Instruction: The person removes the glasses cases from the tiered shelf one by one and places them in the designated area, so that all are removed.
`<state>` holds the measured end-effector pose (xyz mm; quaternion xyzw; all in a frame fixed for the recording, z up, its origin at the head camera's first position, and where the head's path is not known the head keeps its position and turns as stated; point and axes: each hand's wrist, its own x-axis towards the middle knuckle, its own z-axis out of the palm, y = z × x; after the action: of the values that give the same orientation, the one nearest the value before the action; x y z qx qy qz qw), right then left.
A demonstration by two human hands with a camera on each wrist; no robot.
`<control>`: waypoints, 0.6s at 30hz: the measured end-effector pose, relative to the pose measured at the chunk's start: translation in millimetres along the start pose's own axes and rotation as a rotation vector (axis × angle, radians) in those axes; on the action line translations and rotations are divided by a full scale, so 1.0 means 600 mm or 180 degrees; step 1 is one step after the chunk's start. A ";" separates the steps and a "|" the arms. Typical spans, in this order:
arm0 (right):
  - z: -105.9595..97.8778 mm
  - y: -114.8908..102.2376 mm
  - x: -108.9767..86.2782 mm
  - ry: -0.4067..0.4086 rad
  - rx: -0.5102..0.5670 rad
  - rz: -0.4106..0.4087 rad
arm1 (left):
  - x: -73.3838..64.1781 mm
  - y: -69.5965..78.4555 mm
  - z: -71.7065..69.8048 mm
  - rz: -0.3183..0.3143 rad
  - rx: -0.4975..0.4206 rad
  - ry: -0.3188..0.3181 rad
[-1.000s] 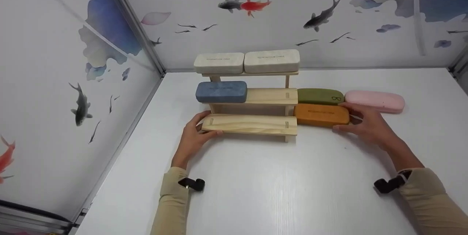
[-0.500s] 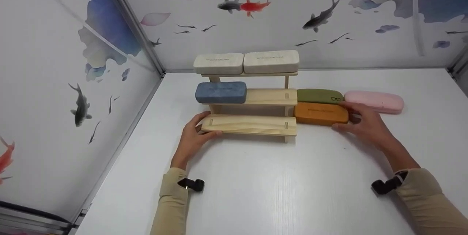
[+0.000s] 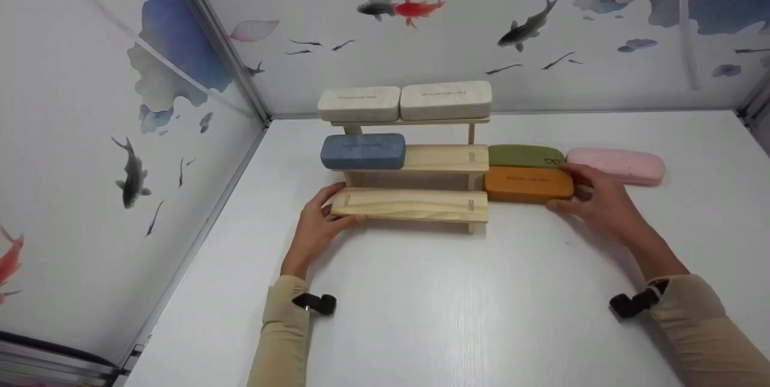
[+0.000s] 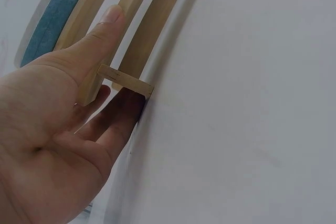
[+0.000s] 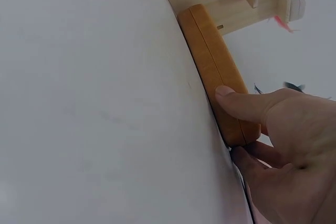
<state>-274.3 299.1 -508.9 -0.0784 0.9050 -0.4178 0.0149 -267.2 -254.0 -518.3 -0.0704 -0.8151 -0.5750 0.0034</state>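
Observation:
My left hand point(image 3: 314, 224) grips the left end of the lowest step of a three-step wooden display stand point(image 3: 415, 206), thumb along the front edge and fingers at the end. In the left wrist view the stand's end piece point(image 4: 126, 81) lies between thumb and fingers. My right hand point(image 3: 607, 200) pinches the right end of an orange glasses case point(image 3: 529, 185), which lies on the table just right of the stand. Behind it is a green glasses case point(image 3: 523, 156), its front partly hidden. In the right wrist view the thumb presses on the orange case point(image 5: 212, 66).
Two cream cases, left point(image 3: 359, 104) and right point(image 3: 446, 100), stand on the top step. A blue case point(image 3: 363, 151) occupies the middle step's left half. A pink case point(image 3: 616, 166) lies right of the green one. Fish-patterned panels point(image 3: 289, 86) rise behind and left.
The orange case has slid slightly away from me, closer against the green case, with my right hand moving along. My left hand and the stand stay in place.

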 end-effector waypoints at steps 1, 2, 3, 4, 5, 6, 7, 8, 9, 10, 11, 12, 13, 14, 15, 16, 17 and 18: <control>0.000 0.000 0.001 -0.0003 0.0015 0.0014 | 0.000 -0.001 0.000 0.0007 -0.0005 0.0002; 0.000 0.000 0.001 -0.0003 0.0011 0.0014 | 0.001 -0.001 -0.001 0.0010 -0.0001 0.0003; 0.000 -0.001 0.001 -0.0007 0.0019 0.0023 | 0.001 -0.001 -0.001 0.0011 0.0000 0.0007; 0.000 -0.001 0.002 -0.0010 0.0025 0.0029 | 0.002 -0.001 -0.001 0.0017 -0.0002 0.0010; 0.000 -0.001 0.003 -0.0015 0.0036 0.0040 | 0.002 -0.002 -0.001 0.0020 -0.0006 0.0015; 0.000 -0.001 0.003 -0.0018 0.0045 0.0048 | 0.002 -0.002 -0.002 0.0023 -0.0005 0.0019; 0.000 -0.001 0.004 -0.0021 0.0044 0.0047 | 0.002 -0.001 -0.002 0.0025 0.0005 0.0021; -0.001 -0.001 0.004 -0.0024 0.0048 0.0043 | 0.002 -0.001 -0.002 0.0025 0.0011 0.0025; -0.001 -0.002 0.005 -0.0027 0.0052 0.0036 | 0.002 -0.001 -0.002 0.0026 0.0009 0.0031; 0.000 -0.001 0.005 -0.0032 0.0056 0.0028 | 0.003 -0.002 -0.002 0.0032 0.0004 0.0031; -0.001 -0.001 0.004 -0.0035 0.0049 0.0016 | 0.003 -0.002 -0.002 0.0032 0.0001 0.0032; -0.001 -0.001 0.004 -0.0032 0.0037 -0.0003 | 0.003 -0.001 -0.001 0.0031 0.0002 0.0030; -0.001 0.000 0.003 -0.0029 0.0028 -0.0018 | 0.003 -0.002 -0.001 0.0029 0.0002 0.0029; 0.000 0.001 0.002 -0.0022 0.0019 -0.0033 | 0.003 -0.002 -0.001 0.0026 0.0000 0.0028; 0.000 0.001 0.002 -0.0014 0.0009 -0.0045 | 0.003 -0.001 0.000 0.0020 -0.0001 0.0026; 0.000 0.002 0.001 -0.0006 0.0006 -0.0050 | 0.002 -0.001 0.001 0.0012 0.0002 0.0027; 0.000 0.003 0.000 0.0007 -0.0016 -0.0073 | 0.002 0.000 0.001 0.0000 0.0004 0.0030; 0.000 0.003 0.000 0.0018 -0.0025 -0.0090 | 0.001 0.000 0.001 -0.0010 0.0013 0.0035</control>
<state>-274.8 300.2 -510.3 -0.0901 0.9055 -0.4146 0.0061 -268.0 -253.1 -518.4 -0.0660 -0.8164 -0.5737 0.0071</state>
